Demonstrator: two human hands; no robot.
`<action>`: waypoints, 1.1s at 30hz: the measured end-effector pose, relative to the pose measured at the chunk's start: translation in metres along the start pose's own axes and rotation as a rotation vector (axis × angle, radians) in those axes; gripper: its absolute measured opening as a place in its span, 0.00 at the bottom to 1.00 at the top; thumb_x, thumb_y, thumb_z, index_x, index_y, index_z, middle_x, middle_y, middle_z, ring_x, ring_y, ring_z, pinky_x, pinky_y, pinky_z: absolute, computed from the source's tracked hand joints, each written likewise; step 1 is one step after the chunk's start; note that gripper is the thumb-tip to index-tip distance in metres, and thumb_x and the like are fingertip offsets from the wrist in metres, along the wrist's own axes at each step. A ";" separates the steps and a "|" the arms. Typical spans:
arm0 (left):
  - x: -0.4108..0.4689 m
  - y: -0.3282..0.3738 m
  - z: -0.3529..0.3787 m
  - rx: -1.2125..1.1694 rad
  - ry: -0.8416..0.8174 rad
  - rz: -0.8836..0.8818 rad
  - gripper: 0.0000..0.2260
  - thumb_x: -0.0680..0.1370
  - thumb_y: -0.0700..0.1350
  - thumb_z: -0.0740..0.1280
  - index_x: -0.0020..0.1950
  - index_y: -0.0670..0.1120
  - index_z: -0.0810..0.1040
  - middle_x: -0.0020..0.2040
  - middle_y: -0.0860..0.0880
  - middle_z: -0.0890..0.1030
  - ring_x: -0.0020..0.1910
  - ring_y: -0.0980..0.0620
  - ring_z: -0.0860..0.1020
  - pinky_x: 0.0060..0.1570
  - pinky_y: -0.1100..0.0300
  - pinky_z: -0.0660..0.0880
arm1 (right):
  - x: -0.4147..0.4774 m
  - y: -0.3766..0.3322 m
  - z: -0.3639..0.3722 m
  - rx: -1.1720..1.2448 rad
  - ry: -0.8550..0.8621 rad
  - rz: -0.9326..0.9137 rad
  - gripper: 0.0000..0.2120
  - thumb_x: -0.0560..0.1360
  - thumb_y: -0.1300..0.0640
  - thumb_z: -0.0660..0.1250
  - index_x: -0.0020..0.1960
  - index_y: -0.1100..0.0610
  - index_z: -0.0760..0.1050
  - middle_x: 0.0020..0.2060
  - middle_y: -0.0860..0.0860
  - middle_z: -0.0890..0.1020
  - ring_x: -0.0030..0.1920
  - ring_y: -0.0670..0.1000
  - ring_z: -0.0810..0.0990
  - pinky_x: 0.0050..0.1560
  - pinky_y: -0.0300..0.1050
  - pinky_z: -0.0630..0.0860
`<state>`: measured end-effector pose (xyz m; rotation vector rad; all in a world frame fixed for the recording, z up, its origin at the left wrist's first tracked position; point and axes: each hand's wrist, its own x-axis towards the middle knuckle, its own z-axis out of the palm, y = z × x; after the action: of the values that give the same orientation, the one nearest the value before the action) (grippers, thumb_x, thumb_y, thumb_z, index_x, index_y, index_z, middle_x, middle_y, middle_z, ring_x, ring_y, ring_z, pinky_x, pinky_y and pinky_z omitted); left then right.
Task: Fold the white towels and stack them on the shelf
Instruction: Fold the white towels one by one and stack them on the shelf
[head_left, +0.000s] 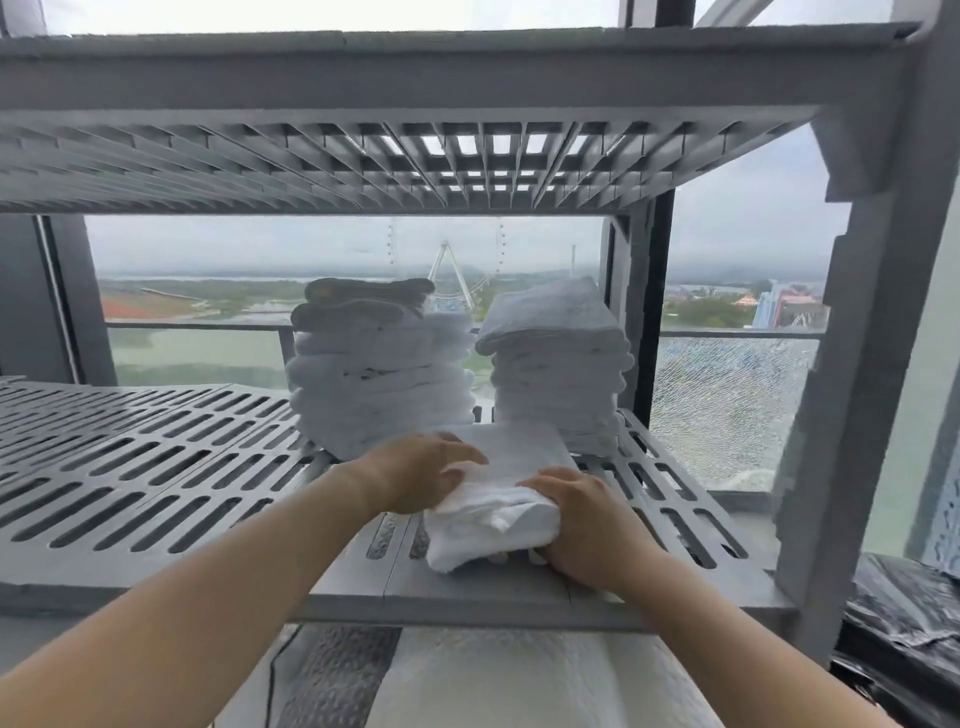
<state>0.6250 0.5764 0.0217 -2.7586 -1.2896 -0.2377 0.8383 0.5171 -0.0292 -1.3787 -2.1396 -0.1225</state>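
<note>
We hold the towel between both hands, at the front right of the shelf. Our left hand lies on the towel's upper left side with its fingers bent over the cloth; we cannot see its thumb. Our right hand clasps the towel's right end, thumb on top and fingertips showing beneath the lower edge, so the towel sits pinched in that hand. The towel is folded into a thick white bundle, and its near end rests on the slotted shelf just before our wrists.

Just beyond our left hand stands the left stack of folded white towels, with two dark cloths on top. Just beyond our right hand stands the right stack, all white, its base touching the far edge of the towel we hold. The two stacks stand near each other with a narrow gap between them.

Behind the stacks is a window. Below our forearms lies a white cover, and off to the right of our right arm sits a black bag.
</note>
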 end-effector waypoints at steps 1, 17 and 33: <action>0.001 -0.004 0.004 0.079 -0.030 0.036 0.21 0.79 0.42 0.59 0.67 0.63 0.67 0.70 0.57 0.67 0.64 0.52 0.71 0.62 0.54 0.70 | 0.000 0.000 0.000 0.002 -0.001 0.005 0.16 0.66 0.55 0.66 0.54 0.50 0.78 0.47 0.47 0.80 0.49 0.51 0.79 0.52 0.44 0.74; -0.003 -0.036 0.031 0.293 0.302 0.345 0.23 0.71 0.35 0.70 0.63 0.50 0.76 0.59 0.50 0.81 0.50 0.52 0.82 0.42 0.59 0.81 | -0.008 0.001 -0.009 0.039 0.115 0.088 0.19 0.66 0.60 0.66 0.56 0.50 0.79 0.52 0.46 0.82 0.49 0.50 0.80 0.49 0.45 0.77; -0.001 0.014 0.028 -0.018 0.430 0.067 0.21 0.78 0.38 0.63 0.68 0.57 0.71 0.71 0.51 0.69 0.64 0.50 0.74 0.63 0.60 0.71 | -0.038 0.006 -0.049 0.065 0.219 0.003 0.22 0.66 0.59 0.71 0.60 0.53 0.77 0.56 0.49 0.80 0.54 0.52 0.79 0.53 0.51 0.77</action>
<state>0.6376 0.5709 -0.0066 -2.5574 -1.0821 -0.7882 0.8753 0.4705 -0.0097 -1.2697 -1.9442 -0.1924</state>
